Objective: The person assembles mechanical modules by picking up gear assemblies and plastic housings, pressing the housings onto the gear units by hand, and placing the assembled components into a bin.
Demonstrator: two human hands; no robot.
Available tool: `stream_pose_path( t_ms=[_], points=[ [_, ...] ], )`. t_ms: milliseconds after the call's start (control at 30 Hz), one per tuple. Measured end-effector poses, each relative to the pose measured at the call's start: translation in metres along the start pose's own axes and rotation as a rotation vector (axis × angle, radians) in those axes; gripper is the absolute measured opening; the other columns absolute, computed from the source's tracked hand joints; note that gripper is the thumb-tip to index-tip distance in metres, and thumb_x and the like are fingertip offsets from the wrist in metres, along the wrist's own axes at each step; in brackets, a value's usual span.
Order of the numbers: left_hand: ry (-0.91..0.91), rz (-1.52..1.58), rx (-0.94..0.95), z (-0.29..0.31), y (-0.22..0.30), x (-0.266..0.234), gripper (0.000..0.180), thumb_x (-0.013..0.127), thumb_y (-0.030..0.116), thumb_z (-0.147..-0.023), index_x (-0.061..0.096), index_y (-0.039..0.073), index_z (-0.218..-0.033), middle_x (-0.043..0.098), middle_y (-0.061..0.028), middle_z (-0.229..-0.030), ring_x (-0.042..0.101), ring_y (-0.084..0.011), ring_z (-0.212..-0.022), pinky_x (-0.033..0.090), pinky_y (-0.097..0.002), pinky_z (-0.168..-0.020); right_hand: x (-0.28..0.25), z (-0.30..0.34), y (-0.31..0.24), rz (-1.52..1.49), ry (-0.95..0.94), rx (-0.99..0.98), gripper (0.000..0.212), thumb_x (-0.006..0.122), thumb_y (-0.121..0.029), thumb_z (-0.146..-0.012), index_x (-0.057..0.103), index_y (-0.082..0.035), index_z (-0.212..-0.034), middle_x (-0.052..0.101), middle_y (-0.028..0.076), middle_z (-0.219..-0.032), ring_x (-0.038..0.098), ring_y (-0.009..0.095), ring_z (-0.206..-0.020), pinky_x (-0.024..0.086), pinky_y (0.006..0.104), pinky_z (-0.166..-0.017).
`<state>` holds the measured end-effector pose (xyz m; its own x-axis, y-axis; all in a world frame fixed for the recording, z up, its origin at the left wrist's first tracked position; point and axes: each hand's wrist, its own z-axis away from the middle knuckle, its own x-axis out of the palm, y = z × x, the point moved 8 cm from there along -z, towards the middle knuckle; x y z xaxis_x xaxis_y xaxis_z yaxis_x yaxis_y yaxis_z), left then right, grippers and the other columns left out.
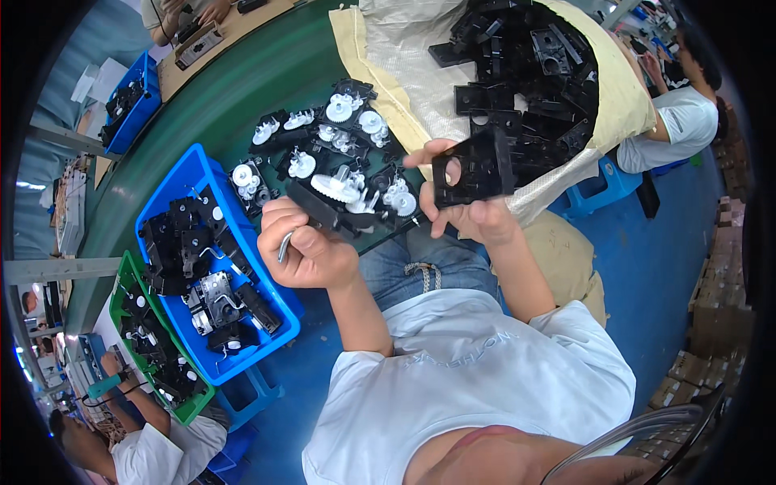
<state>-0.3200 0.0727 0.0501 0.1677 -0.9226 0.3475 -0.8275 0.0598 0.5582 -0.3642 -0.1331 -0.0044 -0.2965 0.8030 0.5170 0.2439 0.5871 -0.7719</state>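
Observation:
My left hand (311, 252) is closed on a dark plastic gear assembly (314, 207) with a large white gear, held above the green table. A short silver metal piece (284, 246) sticks out between its fingers; whether it belongs to the assembly I cannot tell. With thumb and fingers, my right hand (478, 220) grips a flat black plastic housing (485, 174). It is tilted up, and a fingertip shows through its round hole. Behind both hands, several black assemblies with white gears (340, 107) lie grouped on the table.
To the right, a large woven sack (380, 69) lies open, full of black plastic parts (550, 56). A blue bin (212, 376) and a green bin (194, 412) of assemblies stand at left. Another blue bin (153, 89) sits farther back. Co-workers sit around; blue stools (602, 190) stand nearby.

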Motion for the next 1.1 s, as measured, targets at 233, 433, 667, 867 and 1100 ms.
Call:
stream_pose_path(
  t_ms=[233, 433, 667, 867, 1100],
  points=[
    [-0.03, 0.183, -0.147, 0.003, -0.016, 0.008, 0.024, 0.042, 0.021, -0.096, 0.044, 0.009, -0.076, 0.045, -0.0034, -0.07, 0.039, -0.0154, -0.067, 0.038, -0.0285, -0.069, 0.015, -0.01, 0.01, 0.598, 0.184, 0.093, 0.063, 0.052, -0.04, -0.089, 0.038, 0.002, -0.134, 0.065, 0.014, -0.094, 0.06, 0.023, -0.078, 0.047, 0.0331, -0.069],
    [-0.014, 0.049, -0.298, 0.006, -0.02, 0.013, 0.025, 0.041, 0.02, -0.097, 0.042, 0.01, -0.074, 0.041, -0.0023, -0.069, 0.036, -0.0145, -0.066, 0.035, -0.0281, -0.066, 0.033, -0.024, 0.016, 0.861, 0.092, 0.05, 0.065, 0.045, -0.047, -0.094, 0.039, 0.006, -0.131, 0.064, 0.014, -0.079, 0.056, 0.024, -0.064, 0.044, 0.0367, -0.061],
    [-0.049, -0.039, -0.327, 0.006, -0.018, 0.015, 0.027, 0.04, 0.019, -0.097, 0.042, 0.01, -0.073, 0.041, -0.0021, -0.069, 0.035, -0.0135, -0.066, 0.034, -0.0261, -0.065, 0.033, -0.023, 0.022, 0.799, 0.11, 0.087, 0.069, 0.041, -0.051, -0.096, 0.038, 0.008, -0.13, 0.063, 0.016, -0.077, 0.055, 0.025, -0.06, 0.043, 0.0369, -0.059],
    [-0.084, -0.013, -0.365, 0.01, -0.021, 0.016, 0.026, 0.041, 0.018, -0.097, 0.044, 0.008, -0.073, 0.043, -0.0026, -0.07, 0.036, -0.0123, -0.064, 0.033, -0.0244, -0.063, 0.032, -0.023, 0.025, 0.79, 0.12, 0.032, 0.07, 0.037, -0.053, -0.097, 0.037, 0.009, -0.13, 0.063, 0.014, -0.073, 0.054, 0.024, -0.058, 0.042, 0.0361, -0.057],
    [-0.144, -0.203, -0.406, 0.013, -0.02, 0.017, 0.025, 0.042, 0.016, -0.098, 0.049, 0.004, -0.077, 0.047, -0.0028, -0.072, 0.038, -0.0118, -0.065, 0.035, -0.0243, -0.062, 0.031, -0.02, 0.029, 0.81, 0.069, 0.094, 0.067, 0.035, -0.051, -0.098, 0.038, 0.009, -0.129, 0.061, 0.013, -0.069, 0.053, 0.025, -0.056, 0.041, 0.0376, -0.057]
  ],
)
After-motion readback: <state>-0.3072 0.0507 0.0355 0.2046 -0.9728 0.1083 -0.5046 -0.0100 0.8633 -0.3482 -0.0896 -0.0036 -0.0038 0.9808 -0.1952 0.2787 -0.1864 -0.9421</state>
